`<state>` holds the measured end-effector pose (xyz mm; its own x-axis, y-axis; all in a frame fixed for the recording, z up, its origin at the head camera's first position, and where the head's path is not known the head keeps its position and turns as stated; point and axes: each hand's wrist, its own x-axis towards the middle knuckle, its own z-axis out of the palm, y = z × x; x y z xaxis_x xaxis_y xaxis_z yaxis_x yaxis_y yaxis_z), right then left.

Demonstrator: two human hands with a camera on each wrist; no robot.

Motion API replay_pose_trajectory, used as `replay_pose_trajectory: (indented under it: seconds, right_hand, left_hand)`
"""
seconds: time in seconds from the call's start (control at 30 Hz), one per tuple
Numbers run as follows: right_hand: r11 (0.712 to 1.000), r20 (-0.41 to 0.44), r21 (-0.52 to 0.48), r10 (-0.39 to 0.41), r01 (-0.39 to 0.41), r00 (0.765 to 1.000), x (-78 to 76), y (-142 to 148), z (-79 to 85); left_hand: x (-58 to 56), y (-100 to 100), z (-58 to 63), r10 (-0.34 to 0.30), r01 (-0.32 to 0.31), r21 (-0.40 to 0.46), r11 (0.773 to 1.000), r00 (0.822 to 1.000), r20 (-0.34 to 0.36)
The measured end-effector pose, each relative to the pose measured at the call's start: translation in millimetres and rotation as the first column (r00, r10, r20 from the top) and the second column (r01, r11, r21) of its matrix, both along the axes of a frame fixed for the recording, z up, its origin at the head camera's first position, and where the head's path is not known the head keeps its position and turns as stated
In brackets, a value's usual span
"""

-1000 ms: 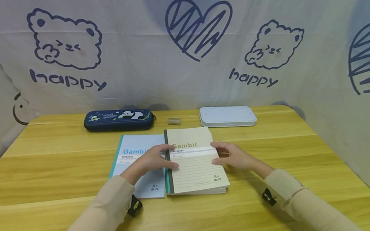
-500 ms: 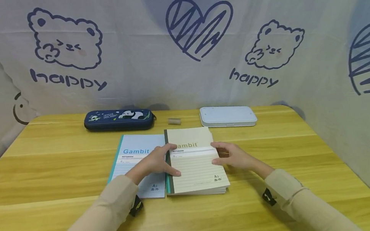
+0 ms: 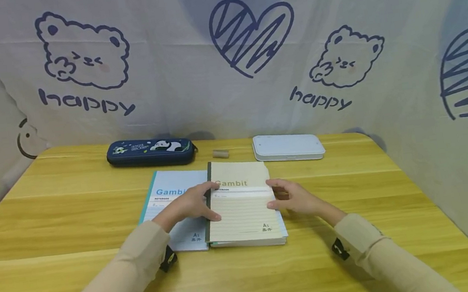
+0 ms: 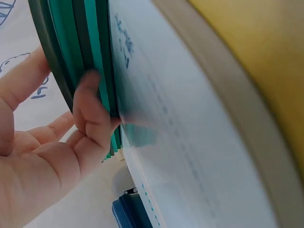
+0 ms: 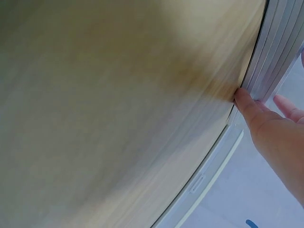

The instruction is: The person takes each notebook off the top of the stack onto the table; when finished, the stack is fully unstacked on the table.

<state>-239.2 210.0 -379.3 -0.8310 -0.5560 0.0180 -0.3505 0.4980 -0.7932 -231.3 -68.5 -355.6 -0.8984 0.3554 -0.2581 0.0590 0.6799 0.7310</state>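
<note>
Near the table's middle lies a stack of notebooks with a cream notebook (image 3: 242, 213) on top, shifted slightly left of those beneath. My left hand (image 3: 190, 205) holds its dark spine side, the thumb over the cover. In the left wrist view, curled fingers (image 4: 90, 104) touch the green and dark spines. At the stack's opposite side, my right hand (image 3: 297, 197) rests its fingertips against the page edges. A finger (image 5: 247, 104) reaches the table there in the right wrist view. Left of the stack, partly under my left hand, lies a light blue notebook (image 3: 177, 180).
Along the back stand a navy panda pencil case (image 3: 151, 152), a small brownish cylinder (image 3: 220, 154) and a white flat case (image 3: 288, 146). Behind the wooden table (image 3: 251, 285) hangs a printed white cloth (image 3: 173, 75).
The cream notebook on top has slid left and a little toward me, exposing a notebook edge beneath at right. My left hand moved slightly left with it; my right hand stays put.
</note>
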Motion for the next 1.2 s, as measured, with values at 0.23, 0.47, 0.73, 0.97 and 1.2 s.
replay_pose_trajectory:
  seconds: [0.23,0.47,0.73,0.97,1.2]
  right_hand:
    - [1.0,-0.002,-0.001,0.014,-0.014,1.0,0.7,0,-0.2]
    - [1.0,-0.003,0.005,0.02,-0.02,1.0,0.0,0,-1.6]
    - [1.0,-0.014,0.024,0.011,-0.011,1.0,1.2,0,0.3]
    - [1.0,-0.022,0.027,0.018,-0.017,1.0,3.0,-2,2.4]
    - [0.999,-0.014,0.031,0.012,-0.012,1.0,18.5,-12,24.6]
  left_hand:
    - [0.1,-2,1.1,0.016,-0.016,0.002,1.0,0.999,0.029]
    - [1.3,-13,1.5,0.007,-0.013,0.085,0.996,0.998,0.07]
    - [2.5,-35,-1.2,-0.046,-0.04,0.381,0.924,0.976,0.212]
    - [6.8,-48,-1.9,-0.169,-0.046,0.618,0.785,0.944,0.284]
    - [9.7,-54,0.9,-0.213,-0.017,0.661,0.75,0.94,0.266]
